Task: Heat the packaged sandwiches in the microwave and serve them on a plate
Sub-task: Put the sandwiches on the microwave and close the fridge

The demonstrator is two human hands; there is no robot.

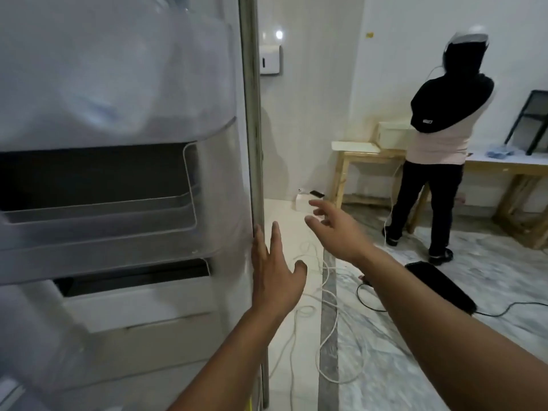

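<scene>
Bare forearms, apparently sleeveless; left grip, right grip ungloved.

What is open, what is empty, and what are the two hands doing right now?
White fridge door: swung open, inside facing the camera.
Clear plastic door shelf: looks empty.
Left hand: fingers straight, flat against the door's edge.
Right hand: fingers spread, holding nothing, in the air.
White cable on the floor: lying loose and looped.
Black flat object on the floor: lying flat, cord attached.
</scene>
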